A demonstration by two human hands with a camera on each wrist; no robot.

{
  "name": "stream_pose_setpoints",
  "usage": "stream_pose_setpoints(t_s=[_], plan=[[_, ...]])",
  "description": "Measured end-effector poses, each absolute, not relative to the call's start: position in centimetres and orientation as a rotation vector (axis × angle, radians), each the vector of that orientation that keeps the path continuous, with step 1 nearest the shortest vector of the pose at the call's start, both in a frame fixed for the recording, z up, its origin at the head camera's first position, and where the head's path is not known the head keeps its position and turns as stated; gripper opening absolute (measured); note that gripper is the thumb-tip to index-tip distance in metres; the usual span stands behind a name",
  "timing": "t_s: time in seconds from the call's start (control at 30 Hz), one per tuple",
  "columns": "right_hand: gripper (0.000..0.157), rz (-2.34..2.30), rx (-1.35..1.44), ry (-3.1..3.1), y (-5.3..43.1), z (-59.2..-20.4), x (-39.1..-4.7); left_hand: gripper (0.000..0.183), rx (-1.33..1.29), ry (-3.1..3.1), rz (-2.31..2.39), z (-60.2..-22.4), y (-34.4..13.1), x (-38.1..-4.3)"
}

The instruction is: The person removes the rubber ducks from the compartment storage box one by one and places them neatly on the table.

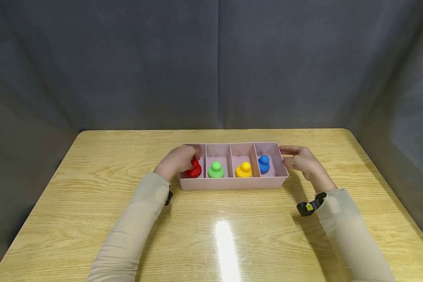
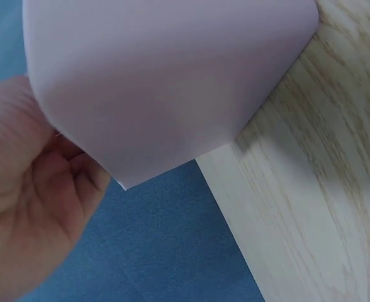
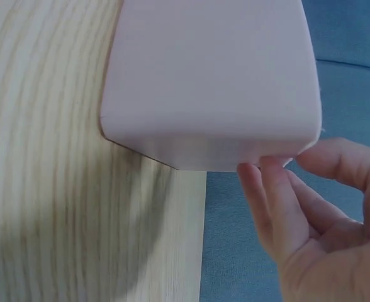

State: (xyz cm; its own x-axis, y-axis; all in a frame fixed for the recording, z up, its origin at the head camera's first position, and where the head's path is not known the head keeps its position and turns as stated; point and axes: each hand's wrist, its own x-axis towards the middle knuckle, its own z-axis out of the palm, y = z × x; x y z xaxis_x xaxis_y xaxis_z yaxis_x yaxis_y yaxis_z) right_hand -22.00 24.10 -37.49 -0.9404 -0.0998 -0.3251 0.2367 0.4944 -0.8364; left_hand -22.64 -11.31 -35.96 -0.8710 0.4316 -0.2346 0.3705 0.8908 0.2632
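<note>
A pink tray [image 1: 232, 183] with a row of side-by-side compartments sits on the table. Into its leftmost compartment reaches my left hand [image 1: 179, 158], its fingers pinching the head of a red duck-shaped toy [image 1: 194, 169]. The tray wall hides those fingertips in the left wrist view. Similar toys stand in the other compartments: green [image 1: 216, 170], yellow [image 1: 244, 170] and blue [image 1: 264, 164]. At the tray's right end, my right hand [image 1: 303, 161] touches the outer wall with extended fingers [image 3: 279, 201]; its thumb lies by the rim.
The light wooden table [image 1: 102, 203] extends around the tray. Behind it and along both sides hang dark grey curtains [image 1: 144, 70]. A bright reflection lies on the tabletop in front of the tray. Each wrist wears a black camera [image 1: 308, 206].
</note>
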Motion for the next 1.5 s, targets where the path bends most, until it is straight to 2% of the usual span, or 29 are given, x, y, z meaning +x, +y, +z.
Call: stream_pose_setpoints(t_s=[0.17, 0.43, 1.07, 1.5], plan=[[0.064, -1.418, 0.095, 2.432, 23.9, -37.6, -22.0, 0.02, 0.625, 2.764, 0.397, -36.3, -11.7, -22.8], [0.062, -1.4, 0.076, 2.453, 23.7, -37.6, -22.0, 0.031, 0.556, 2.724, 0.652, -36.9, -12.1, -23.1], [0.065, -1.408, 0.057, 2.458, 23.6, -37.8, -21.7, 0.034, 0.474, 2.827, 1.039, -34.8, -15.5, -22.5], [0.062, -1.394, 0.05, 2.498, 23.2, -37.7, -21.4, 0.037, 0.349, 2.906, 1.045, -34.6, -19.1, -21.6]])
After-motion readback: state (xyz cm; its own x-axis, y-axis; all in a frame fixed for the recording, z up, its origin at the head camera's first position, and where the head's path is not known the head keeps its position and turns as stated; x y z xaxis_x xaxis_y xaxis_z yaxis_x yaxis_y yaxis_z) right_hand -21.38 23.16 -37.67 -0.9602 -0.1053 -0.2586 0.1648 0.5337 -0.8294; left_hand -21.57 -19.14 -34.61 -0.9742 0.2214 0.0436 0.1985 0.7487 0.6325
